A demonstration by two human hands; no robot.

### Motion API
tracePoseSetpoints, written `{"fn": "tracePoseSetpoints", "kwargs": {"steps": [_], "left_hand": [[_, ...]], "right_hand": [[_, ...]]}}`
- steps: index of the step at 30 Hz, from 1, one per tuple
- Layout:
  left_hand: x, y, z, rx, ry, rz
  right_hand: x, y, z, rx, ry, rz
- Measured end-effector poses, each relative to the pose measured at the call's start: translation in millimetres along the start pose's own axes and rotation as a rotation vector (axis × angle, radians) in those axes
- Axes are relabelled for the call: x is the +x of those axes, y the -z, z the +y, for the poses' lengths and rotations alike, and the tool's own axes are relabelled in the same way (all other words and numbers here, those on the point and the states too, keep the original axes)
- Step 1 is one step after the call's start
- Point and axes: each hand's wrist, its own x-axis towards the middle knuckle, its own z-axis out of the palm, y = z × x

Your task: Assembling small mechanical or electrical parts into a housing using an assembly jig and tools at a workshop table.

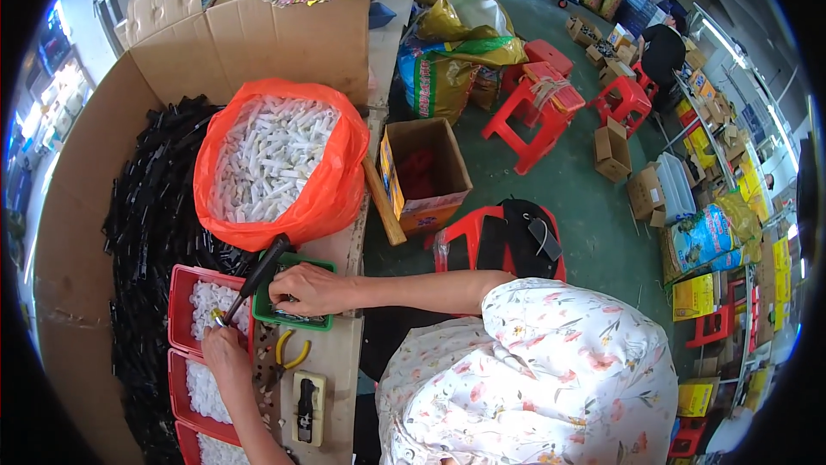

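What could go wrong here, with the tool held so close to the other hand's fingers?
The right hand grips a black-handled tool whose tip meets the left hand over a red tray of small white parts; a slip might jab the fingers. The orange bag, heaped with white pieces, sits at the table edge and could perhaps spill. The yellow-handled pliers lie near the left wrist and might get knocked.

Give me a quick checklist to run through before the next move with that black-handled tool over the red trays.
1. Right hand grips the black-handled tool: ok.
2. Tool tip meets the small piece at the left hand: cannot tell, too small.
3. Left hand steady at the red tray edge: ok.
4. Red tray stocked with white pieces: ok.
5. Green tray under the right hand, contents: cannot tell, hand covers it.
6. Yellow-handled pliers lying within reach beside the left hand: ok.
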Motion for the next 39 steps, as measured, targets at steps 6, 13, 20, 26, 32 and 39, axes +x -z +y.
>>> {"fn": "tracePoseSetpoints", "kwargs": {"steps": [6,13,20,26,32,39], "left_hand": [[0.1,5.8,4.4,-0.058,-0.058,0.024],[8.1,20.8,21.5,-0.178,0.021,0.128],[2.9,52.1,29.3,-0.542,0.315,0.212],[-10.2,61.5,79.6,-0.987,0.640,0.271],[-33.1,49.8,106.3,-1.389,0.815,0.461],[-50.2,49.5,106.0,-1.558,0.826,0.544]], "right_hand": [[-0.6,3.3,-3.7,0.002,-0.003,0.013],[-1.6,2.3,1.7,-0.034,-0.001,-0.007],[1.3,-10.6,-13.2,0.026,0.094,-0.030],[7.7,-19.8,-44.4,0.221,0.112,-0.086],[7.0,-24.4,-59.6,0.248,0.058,-0.197],[12.0,-30.7,-67.2,0.216,0.076,-0.244]]}}
